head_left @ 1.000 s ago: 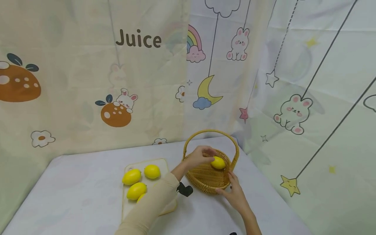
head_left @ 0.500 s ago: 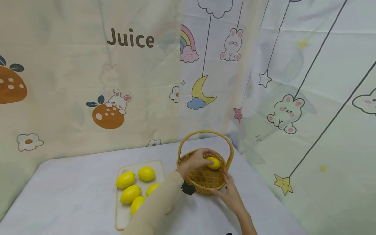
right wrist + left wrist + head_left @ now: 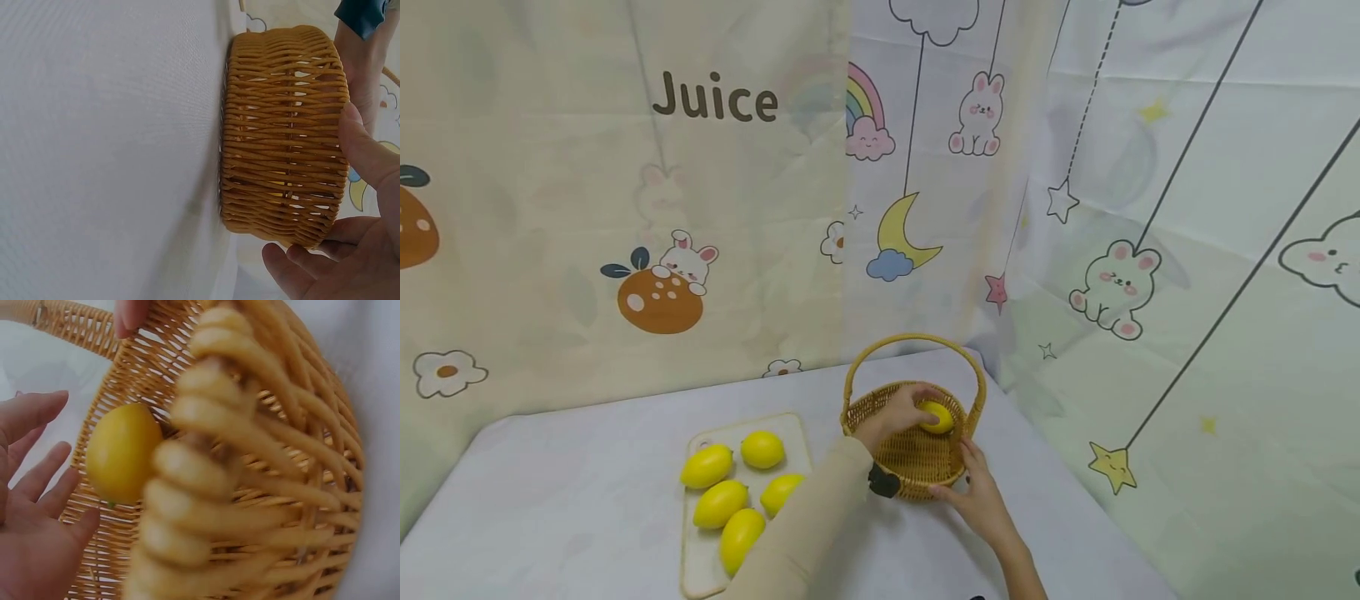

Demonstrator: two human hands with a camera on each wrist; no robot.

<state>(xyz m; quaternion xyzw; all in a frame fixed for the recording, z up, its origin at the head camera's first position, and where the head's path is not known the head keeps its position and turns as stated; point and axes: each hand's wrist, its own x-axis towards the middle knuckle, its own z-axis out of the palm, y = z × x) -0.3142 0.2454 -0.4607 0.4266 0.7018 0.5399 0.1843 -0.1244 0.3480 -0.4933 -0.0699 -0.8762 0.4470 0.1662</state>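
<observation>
In the head view my left hand (image 3: 898,414) reaches into a wicker basket (image 3: 919,454) beside a yellow lemon (image 3: 937,418), its thumb overlapping the fruit. From the left wrist, the fingers (image 3: 53,490) look spread and relaxed next to the lemon (image 3: 124,453), which lies against the woven wall; whether any fingertip touches it I cannot tell. My right hand (image 3: 983,500) holds the basket at its front right. In the right wrist view its thumb (image 3: 359,140) lies on the rim of the basket (image 3: 284,137), with the other fingers curled against the side.
Left of the basket, a pale board (image 3: 696,571) bears several lemons (image 3: 720,504), partly covered by my left sleeve (image 3: 808,525). An arched handle (image 3: 913,337) rises over the basket. A white cloth covers the table (image 3: 572,492), and printed curtains (image 3: 752,275) stand behind it.
The head view has swung a little to the right. My left hand has sunk slightly toward the lemon, its thumb now overlapping it. My right hand stays on the basket.
</observation>
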